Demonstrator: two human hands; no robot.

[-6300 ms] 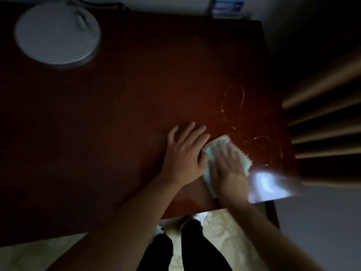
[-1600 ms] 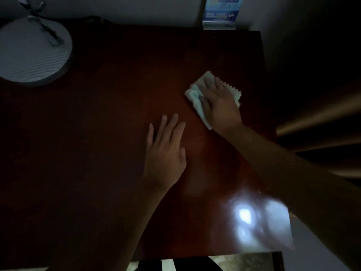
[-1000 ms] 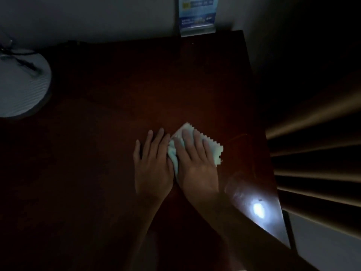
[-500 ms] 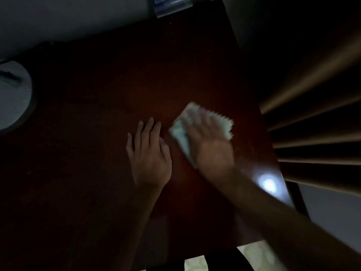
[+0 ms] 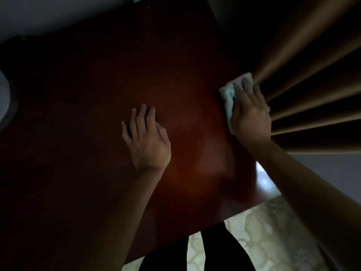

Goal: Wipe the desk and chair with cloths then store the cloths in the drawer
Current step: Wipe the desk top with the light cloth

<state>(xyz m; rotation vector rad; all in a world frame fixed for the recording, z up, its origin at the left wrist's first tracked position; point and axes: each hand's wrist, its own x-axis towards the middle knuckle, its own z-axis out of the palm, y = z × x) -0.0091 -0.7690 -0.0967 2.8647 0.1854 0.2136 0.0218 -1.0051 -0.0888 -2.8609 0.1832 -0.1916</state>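
Cloth (image 5: 228, 96) was the thing we watched in the head view, our only one: pale green and bunched, it lay at the right edge of the dark red desk (image 5: 97, 94), just beside the curtain folds (image 5: 312, 79). Our right hand (image 5: 251, 114) lay flat on it, fingers straight and pressing down, not curled round it, so the cloth was pushed, not clutched. Our left hand (image 5: 147, 137) rested flat on the bare wood well apart from it, fingers loose and holding nothing, serving, we judged, as a brace. To wipe well here we thought the palm should keep even weight on the cloth, run right along the edge without letting the cloth slip over it or catch the curtain, and then overlap each pass back toward the left hand. Most of the desk's left side looked unreached to us, and neither chair nor drawer showed. Against the frame half a second before, the right hand and cloth had travelled outward from near the left hand to the desk's edge, while the left hand stayed about where it was; the pale lamp base (image 5: 4, 98) had slid almost out at the left.
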